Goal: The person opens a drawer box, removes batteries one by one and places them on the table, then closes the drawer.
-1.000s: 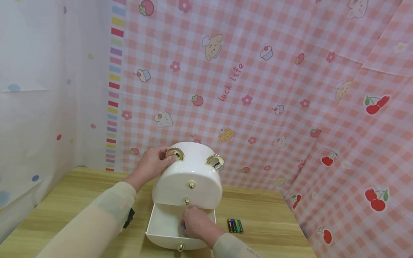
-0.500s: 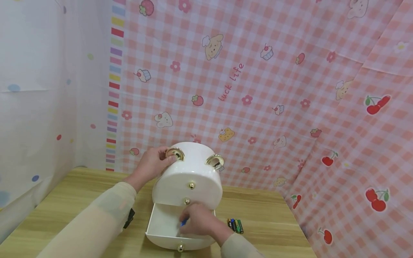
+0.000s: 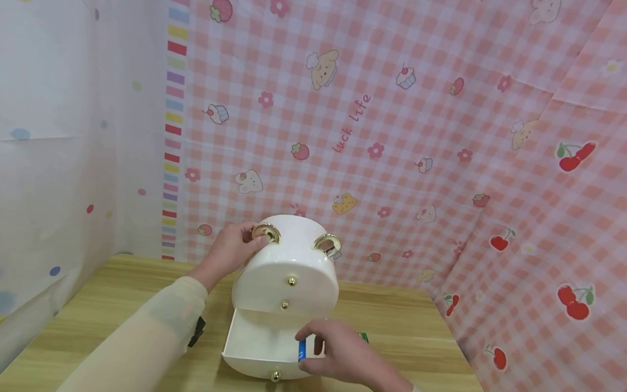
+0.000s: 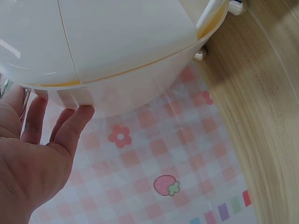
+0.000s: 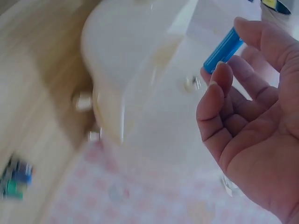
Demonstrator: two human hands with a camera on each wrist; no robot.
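A white drawer box (image 3: 289, 261) with gold-rimmed ears and gold knobs stands on the table, its bottom drawer (image 3: 259, 335) pulled out. My left hand (image 3: 232, 250) holds the box at its left ear (image 3: 266, 234), thumb in front; in the left wrist view the fingertips (image 4: 84, 112) touch the white wall. Over the drawer's right side, my right hand (image 3: 338, 348) pinches a blue battery (image 3: 302, 350) between thumb and fingertips. The right wrist view shows this battery (image 5: 224, 50) clear of the box, with other fingers curled below it.
Several batteries (image 3: 363, 337) lie on the wooden table (image 3: 401, 337) right of the drawer, mostly hidden behind my right hand; they appear blurred as a battery cluster (image 5: 17, 177) in the right wrist view. A pink checked cloth (image 3: 303, 125) hangs close behind the box.
My right hand has risen from inside the drawer with the blue battery and moved right, now covering most of the battery row. The left hand and the box stay in place.
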